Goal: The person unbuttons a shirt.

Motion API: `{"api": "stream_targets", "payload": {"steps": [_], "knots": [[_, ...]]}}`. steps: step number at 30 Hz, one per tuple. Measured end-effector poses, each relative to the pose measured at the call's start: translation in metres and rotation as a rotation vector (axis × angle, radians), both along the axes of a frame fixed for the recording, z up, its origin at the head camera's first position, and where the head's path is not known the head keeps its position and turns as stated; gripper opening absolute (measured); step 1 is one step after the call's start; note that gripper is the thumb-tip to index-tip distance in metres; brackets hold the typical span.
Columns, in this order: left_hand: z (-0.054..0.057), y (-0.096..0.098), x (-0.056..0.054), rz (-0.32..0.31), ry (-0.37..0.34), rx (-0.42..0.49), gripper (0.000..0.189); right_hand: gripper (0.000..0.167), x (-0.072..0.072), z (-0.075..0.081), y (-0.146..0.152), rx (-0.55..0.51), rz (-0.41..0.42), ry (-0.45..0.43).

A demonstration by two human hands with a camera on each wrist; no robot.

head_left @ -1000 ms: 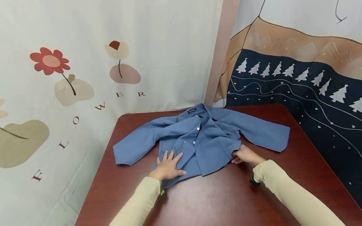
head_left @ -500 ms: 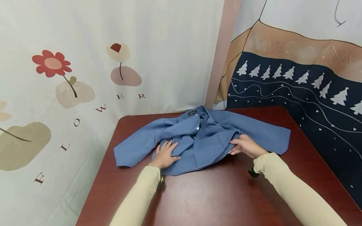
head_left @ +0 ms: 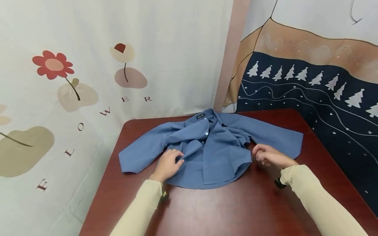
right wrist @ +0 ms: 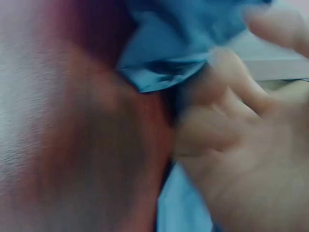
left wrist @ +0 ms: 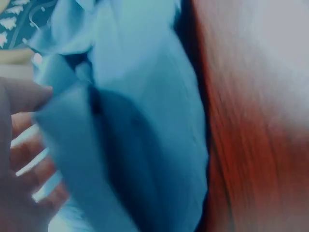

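On red-brown table (head_left: 224, 209), flower curtain (head_left: 88, 65) behind

Blue shirt (head_left: 212, 147) lay face up on the table's far half; front rumpled; both sleeves spread outward; collar farthest away.

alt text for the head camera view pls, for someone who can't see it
A person's left hand grips a fold of a blue button-up shirt spread on a dark red table, while the right hand hovers, fingers loosely curled, just beside the shirt's right edge. Behind the table hang a flower-print curtain and a navy tree-pattern cloth.
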State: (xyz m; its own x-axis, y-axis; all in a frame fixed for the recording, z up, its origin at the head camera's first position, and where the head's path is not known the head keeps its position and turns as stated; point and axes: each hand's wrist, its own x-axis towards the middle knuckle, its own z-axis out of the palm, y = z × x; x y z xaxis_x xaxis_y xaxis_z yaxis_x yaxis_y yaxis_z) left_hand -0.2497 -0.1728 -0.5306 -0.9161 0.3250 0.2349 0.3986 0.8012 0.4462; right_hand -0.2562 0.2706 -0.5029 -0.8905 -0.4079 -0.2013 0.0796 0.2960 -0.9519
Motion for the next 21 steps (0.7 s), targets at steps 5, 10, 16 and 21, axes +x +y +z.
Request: {"api": "stream_targets", "payload": {"steps": [5,10,16,21], "knots": [[0.012,0.001,0.016,-0.063,-0.104,0.244,0.008,0.017,-0.002,0.022,-0.024,-0.078,-0.308,0.318],[0.013,-0.009,0.019,-0.002,-0.160,0.175,0.007,0.019,-0.009,0.037,-0.086,0.131,-0.220,0.375],[0.005,-0.022,0.027,0.026,-0.151,-0.046,0.028,0.030,-0.025,0.037,-0.161,0.432,0.090,0.221],[-0.003,-0.028,0.035,-0.053,-0.079,-0.215,0.047,0.036,-0.040,0.007,-0.190,0.530,0.087,0.111]]}}
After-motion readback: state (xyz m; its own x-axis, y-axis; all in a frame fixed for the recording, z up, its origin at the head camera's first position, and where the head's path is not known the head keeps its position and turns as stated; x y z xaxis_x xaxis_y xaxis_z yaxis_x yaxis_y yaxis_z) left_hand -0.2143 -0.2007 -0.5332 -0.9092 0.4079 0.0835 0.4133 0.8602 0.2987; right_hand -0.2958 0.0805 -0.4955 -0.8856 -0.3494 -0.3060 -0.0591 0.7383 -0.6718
